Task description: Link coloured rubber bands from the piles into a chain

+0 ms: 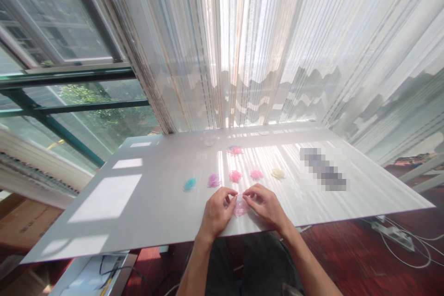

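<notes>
A small clear plastic bag [240, 207] with pink contents is pinched at its upper edge between my two hands near the table's front edge. My left hand [219, 210] is closed on its left side, my right hand [265, 204] on its right. Just beyond them lies a row of small piles of thin strands or loops, perhaps rubber bands: a teal pile [189, 184], a purple pile [213, 180], a red-pink pile [235, 176], a light pink pile [256, 174] and a pale yellow pile [278, 173]. Farther back sits a mixed pink and purple pile [235, 150].
The white table [159, 217] has sunlit patches. A clear round object [210, 138] stands at its back edge. A blurred-out dark object [323, 169] lies on the right. Striped curtains [243, 46] hang behind. A power strip [392, 235] with cables lies on the floor at right.
</notes>
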The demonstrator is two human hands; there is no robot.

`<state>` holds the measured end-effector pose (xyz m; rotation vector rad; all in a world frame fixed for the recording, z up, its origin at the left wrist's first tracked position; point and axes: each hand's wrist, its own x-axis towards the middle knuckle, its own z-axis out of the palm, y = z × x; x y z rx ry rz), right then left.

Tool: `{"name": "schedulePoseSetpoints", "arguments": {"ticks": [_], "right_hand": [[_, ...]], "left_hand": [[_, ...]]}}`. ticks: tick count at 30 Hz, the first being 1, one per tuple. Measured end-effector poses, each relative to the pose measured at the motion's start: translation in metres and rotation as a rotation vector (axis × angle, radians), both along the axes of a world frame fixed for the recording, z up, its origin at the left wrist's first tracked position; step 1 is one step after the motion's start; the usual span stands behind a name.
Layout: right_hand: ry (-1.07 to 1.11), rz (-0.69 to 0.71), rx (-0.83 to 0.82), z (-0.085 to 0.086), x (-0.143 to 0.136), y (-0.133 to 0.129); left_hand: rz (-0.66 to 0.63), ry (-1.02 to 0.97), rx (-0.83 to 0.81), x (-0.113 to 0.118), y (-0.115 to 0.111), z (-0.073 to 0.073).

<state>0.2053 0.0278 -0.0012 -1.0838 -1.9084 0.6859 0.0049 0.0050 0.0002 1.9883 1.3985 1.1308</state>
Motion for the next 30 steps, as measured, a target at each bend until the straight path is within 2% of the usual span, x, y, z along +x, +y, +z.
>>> {"name": "schedulePoseSetpoints", "arguments": {"ticks": [11,30], "right_hand": [[-0.009,0.022,0.001,0.005,0.0004,-0.002],[0.063,-0.03,-0.005,0.0083,0.0019,-0.0085]], "left_hand": [[0.009,-0.006,-0.013,0.0004,-0.0011,0.0033],[0.006,0.021,0.05,0.0005,-0.0077,0.0054]]}}
